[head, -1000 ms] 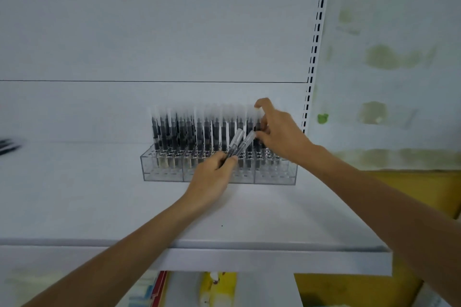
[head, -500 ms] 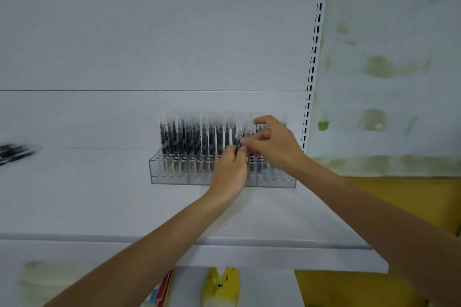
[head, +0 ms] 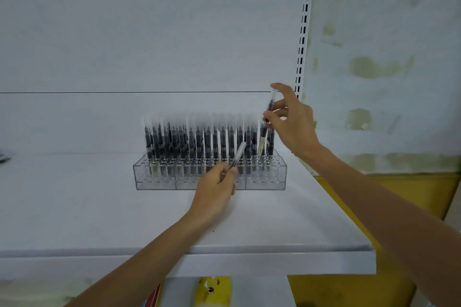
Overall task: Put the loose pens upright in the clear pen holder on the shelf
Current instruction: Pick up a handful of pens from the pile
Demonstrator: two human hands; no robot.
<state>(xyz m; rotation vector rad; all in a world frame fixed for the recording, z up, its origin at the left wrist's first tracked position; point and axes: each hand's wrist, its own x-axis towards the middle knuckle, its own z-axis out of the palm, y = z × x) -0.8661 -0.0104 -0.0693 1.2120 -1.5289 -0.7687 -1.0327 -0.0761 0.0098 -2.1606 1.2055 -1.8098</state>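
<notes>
Since half a second ago, noted the hands parted: found the right hand (head: 294, 122) lifted to 1 o'clock of the clear pen holder (head: 154, 183), carrying one pen (head: 270, 107) away from its meeting point with the left hand (head: 214, 192).

Found that pen near upright, slightly tilted, lower end just above the holder's right-end rows; not seated as far as visible. Found right fingers (head: 268, 117) pinched on its barrel about mid-length, index finger raised beside the cap. Found a second pen (head: 238, 154) clamped in the left fingers (head: 228, 174), slanting toward 1 o'clock in front of the holder's middle.

Found the holder standing on the shelf (head: 99, 207) toward the back panel, rear rows packed with upright pens, front rows largely vacant. Count not readable through blur.

Judged the task well advanced but unfinished: two pens in hand, both to be seated. Observed dark blurred items (head: 3, 157) at 9 o'clock on the shelf's far left edge; possibly further loose pens, cannot confirm.

Noted a slotted upright (head: 303, 32) at 1 o'clock behind the right hand, and a yellow item (head: 212, 289) under the shelf at 6 o'clock.
</notes>
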